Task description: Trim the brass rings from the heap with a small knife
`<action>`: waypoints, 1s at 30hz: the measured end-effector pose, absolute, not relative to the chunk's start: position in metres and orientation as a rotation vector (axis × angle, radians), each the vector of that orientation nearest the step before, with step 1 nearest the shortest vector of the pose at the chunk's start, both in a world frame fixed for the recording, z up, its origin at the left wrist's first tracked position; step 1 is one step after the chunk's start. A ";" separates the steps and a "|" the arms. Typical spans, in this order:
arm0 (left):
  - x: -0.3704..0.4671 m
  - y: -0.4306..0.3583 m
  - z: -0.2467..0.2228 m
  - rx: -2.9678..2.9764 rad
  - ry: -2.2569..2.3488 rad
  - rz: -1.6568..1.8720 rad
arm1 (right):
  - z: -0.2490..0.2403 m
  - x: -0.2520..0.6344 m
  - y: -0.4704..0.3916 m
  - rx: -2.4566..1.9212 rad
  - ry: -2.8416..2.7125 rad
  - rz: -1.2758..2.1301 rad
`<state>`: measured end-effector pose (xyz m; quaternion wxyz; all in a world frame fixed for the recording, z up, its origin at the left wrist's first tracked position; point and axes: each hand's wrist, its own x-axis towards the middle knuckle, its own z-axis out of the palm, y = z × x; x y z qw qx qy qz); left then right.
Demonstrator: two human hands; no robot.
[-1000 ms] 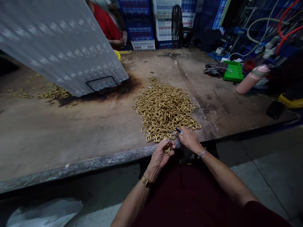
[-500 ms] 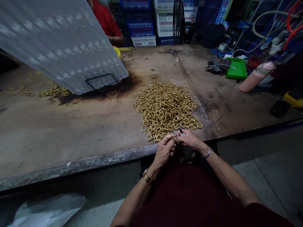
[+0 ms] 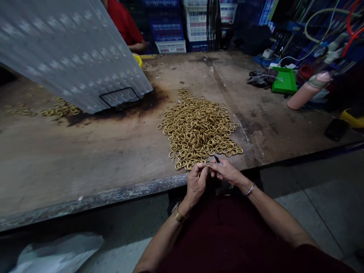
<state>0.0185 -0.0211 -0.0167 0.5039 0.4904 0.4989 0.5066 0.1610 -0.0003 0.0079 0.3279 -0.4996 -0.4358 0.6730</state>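
Note:
A heap of brass-coloured rings (image 3: 199,125) lies on the brown table (image 3: 113,159), close to its front edge. Just in front of the heap, my left hand (image 3: 196,182) pinches a ring (image 3: 207,167) between thumb and fingers. My right hand (image 3: 227,171) is closed around a small tool (image 3: 217,159) with a dark, pointed tip, directed up and left. The fingers of both hands nearly meet at the ring. Most of the tool is hidden by the right hand.
A large grey ribbed panel (image 3: 85,57) stands at the back left, beside more scattered rings (image 3: 61,108). Behind it is a person in red (image 3: 125,22). At right are a green tray (image 3: 284,80), a pink bottle (image 3: 308,91) and a black phone (image 3: 336,129).
My left hand has turned slightly, and its fingers have shifted around the ring. The right hand has moved a little, its fingers nearer the ring. The view has shifted slightly.

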 end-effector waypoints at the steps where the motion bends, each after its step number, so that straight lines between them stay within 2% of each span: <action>1: 0.019 -0.022 -0.016 1.156 1.199 1.197 | 0.006 0.161 0.000 -1.316 -1.136 1.744; 10: 0.016 -0.023 -0.006 0.974 1.038 0.922 | 0.004 0.157 0.008 -1.460 -1.358 1.389; 20: 0.016 -0.026 -0.014 0.828 0.903 0.987 | 0.006 0.159 0.006 -1.436 -1.411 1.334; 24: 0.017 -0.026 -0.012 0.808 0.907 1.009 | 0.002 0.164 0.000 -1.527 -1.662 1.057; 30: 0.017 -0.025 -0.006 0.875 0.967 1.020 | 0.003 0.165 -0.014 -1.463 -2.112 0.830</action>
